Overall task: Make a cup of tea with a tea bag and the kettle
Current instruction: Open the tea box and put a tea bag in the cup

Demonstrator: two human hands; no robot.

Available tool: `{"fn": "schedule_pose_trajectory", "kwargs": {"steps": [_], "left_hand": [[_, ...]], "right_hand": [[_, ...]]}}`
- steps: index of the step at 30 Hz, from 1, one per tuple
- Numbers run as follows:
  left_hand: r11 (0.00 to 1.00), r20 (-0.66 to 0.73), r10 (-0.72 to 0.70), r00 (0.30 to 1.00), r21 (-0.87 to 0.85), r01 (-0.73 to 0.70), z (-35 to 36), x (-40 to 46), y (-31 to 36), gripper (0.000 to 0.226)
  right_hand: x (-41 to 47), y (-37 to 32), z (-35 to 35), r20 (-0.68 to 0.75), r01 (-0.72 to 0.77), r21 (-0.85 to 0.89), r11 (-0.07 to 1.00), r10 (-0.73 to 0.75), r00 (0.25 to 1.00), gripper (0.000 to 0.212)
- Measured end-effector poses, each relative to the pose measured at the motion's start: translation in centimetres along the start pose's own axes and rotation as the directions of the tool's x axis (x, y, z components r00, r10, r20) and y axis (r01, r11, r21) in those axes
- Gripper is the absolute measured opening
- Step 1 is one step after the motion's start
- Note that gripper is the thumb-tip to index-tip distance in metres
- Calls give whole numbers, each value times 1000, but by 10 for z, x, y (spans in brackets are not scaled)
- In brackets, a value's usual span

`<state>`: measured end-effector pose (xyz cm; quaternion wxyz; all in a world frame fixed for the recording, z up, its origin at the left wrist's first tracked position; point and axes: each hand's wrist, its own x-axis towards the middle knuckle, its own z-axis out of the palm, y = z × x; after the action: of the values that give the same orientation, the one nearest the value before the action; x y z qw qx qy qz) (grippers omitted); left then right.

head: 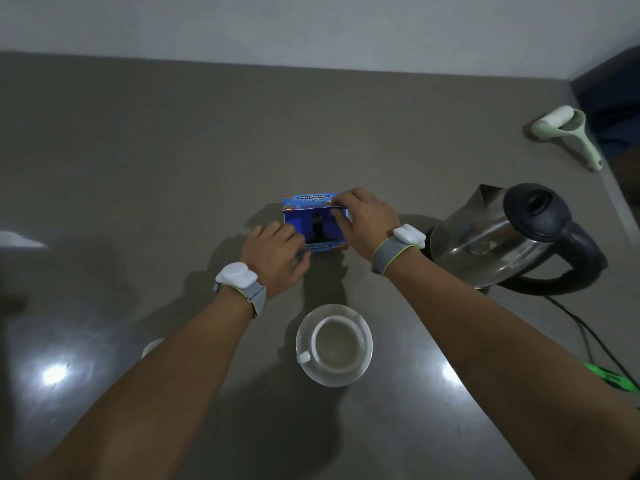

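A blue tea bag box [313,221] stands open on the grey counter [173,168], its inside dark. My left hand [275,256] grips the box's near left corner. My right hand [367,223] holds the far right edge, fingers on the flap. A white cup [334,342] sits on a white saucer [363,327] near me, below the box; the cup looks empty. A steel kettle [498,237] with a black lid and handle stands to the right on its base. No tea bag is visible.
A pale green roller with a white head [568,133] lies at the far right by the counter edge. The kettle's black cord [588,341] runs toward a green object [611,377] at the right. A small white thing [152,346] peeks beside my left forearm.
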<state>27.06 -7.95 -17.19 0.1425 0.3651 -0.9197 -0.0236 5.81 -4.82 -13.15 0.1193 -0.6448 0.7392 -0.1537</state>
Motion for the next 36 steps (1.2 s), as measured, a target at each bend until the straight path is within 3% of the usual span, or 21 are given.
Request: {"fn": "schedule_pose_trajectory", "kwargs": {"steps": [5,11,19,27,36], "left_hand": [[997,163,-76,984,-8,78,8,5,0,41],[989,194,-142,971,-12,147,12,20,0,50],[992,253,-118,960,-12,125,21,32,-1,52],[989,255,-138,957,-23,149,27,33,-2,45],[974,244,-165,956,-111,197,22,37,1,41]], "right_hand": [[12,-1,-6,-155,-5,76,997,17,988,30],[32,-3,-16,-244,-83,238,968,142,959,29],[47,0,1,-77,-53,174,983,67,995,49],[48,16,38,155,-118,37,992,111,982,66],[38,10,46,132,-145,141,979,126,983,70]]}}
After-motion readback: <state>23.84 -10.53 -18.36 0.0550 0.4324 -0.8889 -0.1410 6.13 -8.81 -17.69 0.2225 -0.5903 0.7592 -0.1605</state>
